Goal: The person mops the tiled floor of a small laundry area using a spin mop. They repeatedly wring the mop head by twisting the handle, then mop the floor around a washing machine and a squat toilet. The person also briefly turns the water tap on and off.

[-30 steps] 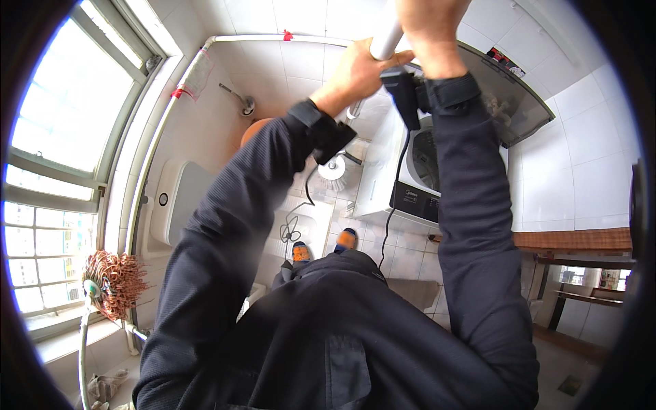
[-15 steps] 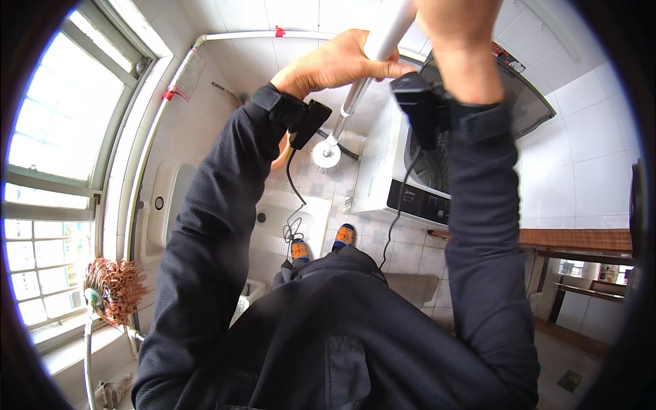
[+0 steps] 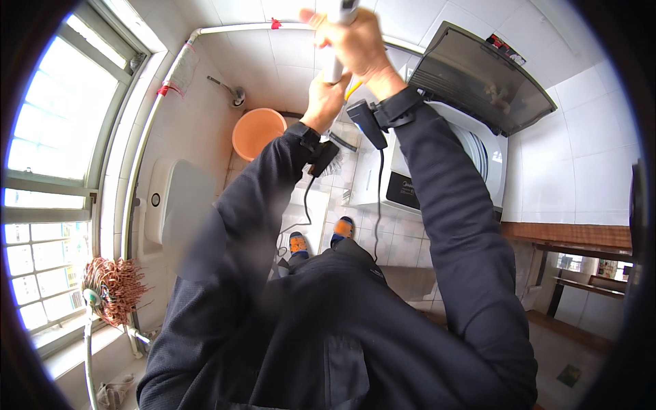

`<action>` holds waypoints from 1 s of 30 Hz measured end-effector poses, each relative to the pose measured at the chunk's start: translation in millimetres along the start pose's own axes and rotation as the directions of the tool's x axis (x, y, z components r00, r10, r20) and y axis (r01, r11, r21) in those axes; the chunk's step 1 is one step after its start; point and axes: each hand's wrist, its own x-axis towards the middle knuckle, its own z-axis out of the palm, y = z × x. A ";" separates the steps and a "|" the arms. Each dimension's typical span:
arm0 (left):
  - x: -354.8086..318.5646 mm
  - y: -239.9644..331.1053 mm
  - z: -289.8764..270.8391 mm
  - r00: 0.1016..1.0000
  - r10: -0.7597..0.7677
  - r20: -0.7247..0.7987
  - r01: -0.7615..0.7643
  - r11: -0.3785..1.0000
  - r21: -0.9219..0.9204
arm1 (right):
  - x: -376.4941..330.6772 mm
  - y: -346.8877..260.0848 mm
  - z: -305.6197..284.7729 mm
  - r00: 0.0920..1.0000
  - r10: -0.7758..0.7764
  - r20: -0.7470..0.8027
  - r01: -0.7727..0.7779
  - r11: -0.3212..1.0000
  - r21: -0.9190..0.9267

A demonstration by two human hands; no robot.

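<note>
A long-handled scrub brush stands nearly upright before me, its white and grey handle (image 3: 334, 71) rising toward the top of the view. My left hand (image 3: 323, 102) is closed round the handle, lower down. Above it, my right hand (image 3: 359, 42) grips the upper part, with a thumb or finger sticking out to the left and some motion blur. The brush's bristles (image 3: 333, 165) show near the floor, mostly hidden behind my left wrist. A black device with a cable is strapped on each wrist.
An orange bucket (image 3: 259, 134) stands by the far left wall. At right is a white washing machine (image 3: 369, 179) with its dark lid (image 3: 484, 76) raised. A sink (image 3: 179, 205) and a string mop (image 3: 115, 290) are on the left; a wooden shelf (image 3: 570, 234) is at right.
Both hands have shifted, the right one leftward with the handle's top. The handle is steeper, and the brush head has moved behind my left wrist. The bucket has come into fuller view.
</note>
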 end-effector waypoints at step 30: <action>9.1 89.3 6.7 0.785 0.387 0.484 -0.428 0.903 -0.028 | 7.3 -117.3 -21.7 0.937 -0.269 -0.221 0.285 0.957 0.043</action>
